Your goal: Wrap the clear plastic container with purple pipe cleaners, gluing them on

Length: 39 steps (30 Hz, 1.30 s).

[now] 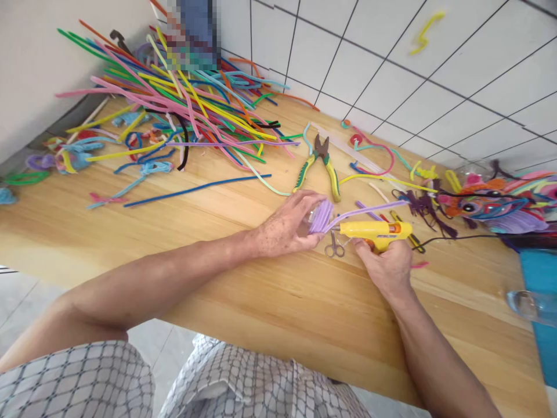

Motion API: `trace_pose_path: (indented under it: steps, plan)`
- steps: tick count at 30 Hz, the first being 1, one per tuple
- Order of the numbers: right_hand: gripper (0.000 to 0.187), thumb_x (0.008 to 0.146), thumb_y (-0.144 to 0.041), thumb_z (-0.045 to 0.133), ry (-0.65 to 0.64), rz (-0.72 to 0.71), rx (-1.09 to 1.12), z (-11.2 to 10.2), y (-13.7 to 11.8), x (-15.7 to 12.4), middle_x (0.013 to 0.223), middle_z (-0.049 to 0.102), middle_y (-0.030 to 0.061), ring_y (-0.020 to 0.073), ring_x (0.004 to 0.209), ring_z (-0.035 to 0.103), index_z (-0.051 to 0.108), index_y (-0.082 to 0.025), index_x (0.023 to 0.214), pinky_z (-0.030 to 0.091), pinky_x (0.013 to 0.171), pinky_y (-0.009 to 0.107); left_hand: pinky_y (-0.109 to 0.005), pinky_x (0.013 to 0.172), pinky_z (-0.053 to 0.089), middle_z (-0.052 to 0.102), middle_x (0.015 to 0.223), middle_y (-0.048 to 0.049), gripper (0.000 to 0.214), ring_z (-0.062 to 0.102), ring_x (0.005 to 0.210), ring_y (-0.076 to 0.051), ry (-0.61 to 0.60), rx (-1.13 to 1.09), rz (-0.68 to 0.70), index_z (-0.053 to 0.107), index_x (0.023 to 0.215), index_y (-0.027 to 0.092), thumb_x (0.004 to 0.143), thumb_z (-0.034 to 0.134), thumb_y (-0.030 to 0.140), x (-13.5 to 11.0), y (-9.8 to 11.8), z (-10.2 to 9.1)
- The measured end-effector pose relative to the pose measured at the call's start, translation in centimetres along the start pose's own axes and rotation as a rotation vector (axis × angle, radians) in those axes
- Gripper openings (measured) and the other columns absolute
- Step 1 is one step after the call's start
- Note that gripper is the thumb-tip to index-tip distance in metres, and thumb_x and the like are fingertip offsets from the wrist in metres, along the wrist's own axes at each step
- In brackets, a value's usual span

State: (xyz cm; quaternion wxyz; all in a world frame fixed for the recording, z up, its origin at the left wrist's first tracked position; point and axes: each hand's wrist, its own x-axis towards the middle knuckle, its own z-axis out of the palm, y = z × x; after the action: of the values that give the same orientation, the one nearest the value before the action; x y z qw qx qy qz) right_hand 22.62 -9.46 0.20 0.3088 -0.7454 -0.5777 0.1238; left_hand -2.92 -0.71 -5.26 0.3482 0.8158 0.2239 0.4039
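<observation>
My left hand (289,223) is closed around a small clear object wound with a lilac pipe cleaner (321,216), whose loose end trails off to the right. My right hand (385,264) grips a yellow glue gun (376,231) by its handle, and the gun's nozzle points left at the lilac winding, almost touching it. A small pair of scissors (334,249) lies on the wooden table (270,290) just below the nozzle, between my two hands.
A big heap of coloured pipe cleaners (187,104) covers the table's far left. Yellow-green pliers (321,165) lie beyond my left hand. A colourful pipe-cleaner figure (496,203) sits at the right, with a blue mat (539,278) and a clear bottle (528,305) near the right edge.
</observation>
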Motion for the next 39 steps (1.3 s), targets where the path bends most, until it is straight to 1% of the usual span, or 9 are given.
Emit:
trace_pose_path:
  steps: [3,6,10,13,19,24,28,31,39]
  plan:
    - [0.031,0.072,-0.048,0.071,-0.014,-0.006,-0.006,0.0,0.0,-0.1,0.051,0.062,0.0017,0.0196,0.049,0.058,0.060,-0.024,0.054,0.047,0.053,0.033,-0.066,0.129,0.046,0.048,0.161,-0.0236,0.077,0.048,0.156,-0.041,0.021,0.050,0.035,0.043,0.160,0.022,0.093,0.078,0.038,0.0,-0.1,0.0]
    - [0.030,0.073,-0.049,0.071,-0.024,-0.005,0.007,0.1,0.1,-0.1,0.054,0.065,0.0020,0.0204,0.052,0.061,0.064,-0.024,0.059,0.048,0.054,0.033,-0.065,0.130,0.046,0.047,0.163,-0.0218,0.079,0.046,0.158,-0.039,0.002,0.041,0.070,0.038,0.165,0.026,0.097,0.076,0.035,0.1,0.0,-0.2]
    - [0.032,0.075,-0.048,0.071,-0.031,-0.035,-0.005,0.2,0.4,-0.2,0.052,0.061,0.0007,0.0200,0.049,0.059,0.058,-0.026,0.057,0.048,0.054,0.034,-0.064,0.132,0.044,0.048,0.164,-0.0186,0.068,0.041,0.164,-0.038,-0.016,0.009,0.123,0.043,0.163,0.032,0.102,0.071,0.028,0.3,0.3,-0.4]
    - [0.031,0.077,-0.045,0.071,-0.041,-0.064,-0.006,0.3,0.4,-0.3,0.052,0.060,0.0005,0.0200,0.049,0.059,0.057,-0.026,0.057,0.047,0.055,0.034,-0.063,0.133,0.042,0.049,0.165,-0.0184,0.057,0.037,0.167,-0.037,-0.043,-0.013,0.125,0.049,0.157,0.031,0.104,0.068,0.026,0.3,0.5,-0.5]
    - [0.031,0.076,-0.043,0.069,-0.030,-0.083,-0.011,0.4,0.4,-0.4,0.048,0.057,0.0000,0.0182,0.048,0.054,0.053,-0.027,0.055,0.041,0.054,0.032,-0.059,0.131,0.044,0.049,0.164,-0.0190,0.039,0.044,0.163,-0.033,-0.064,-0.004,0.077,0.059,0.142,0.027,0.105,0.071,0.027,0.4,1.1,-1.1]
    - [0.027,0.076,-0.039,0.067,-0.007,-0.108,-0.049,0.6,0.8,-0.4,0.053,0.059,0.0008,0.0188,0.052,0.056,0.050,-0.028,0.059,0.039,0.055,0.032,-0.055,0.129,0.047,0.052,0.162,-0.0176,0.033,0.049,0.160,-0.029,-0.067,0.019,0.026,0.061,0.134,0.026,0.104,0.074,0.028,0.4,1.6,-1.4]
    - [0.029,0.075,-0.035,0.067,0.003,-0.124,-0.050,0.8,0.8,-0.4,0.050,0.051,-0.0018,0.0179,0.050,0.051,0.042,-0.029,0.060,0.037,0.054,0.032,-0.054,0.129,0.047,0.054,0.159,-0.0175,0.035,0.052,0.157,-0.028,-0.075,0.031,0.015,0.061,0.137,0.025,0.104,0.074,0.027,0.4,1.8,-1.4]
    - [0.030,0.074,-0.033,0.066,0.006,-0.145,-0.034,0.9,0.8,-0.3,0.049,0.046,-0.0034,0.0165,0.048,0.048,0.039,-0.029,0.060,0.036,0.053,0.031,-0.054,0.128,0.048,0.054,0.159,-0.0156,0.027,0.052,0.157,-0.027,-0.065,0.012,0.011,0.064,0.132,0.026,0.106,0.072,0.029,0.3,1.7,-1.3]
    - [0.021,0.074,-0.029,0.068,0.045,-0.166,-0.051,1.1,1.0,-0.5,0.057,0.054,-0.0008,0.0174,0.055,0.054,0.049,-0.027,0.067,0.037,0.054,0.031,-0.057,0.127,0.047,0.059,0.156,-0.0097,0.012,0.051,0.157,-0.027,0.006,-0.067,-0.028,0.066,0.110,0.027,0.104,0.075,0.033,0.1,1.5,-0.8]
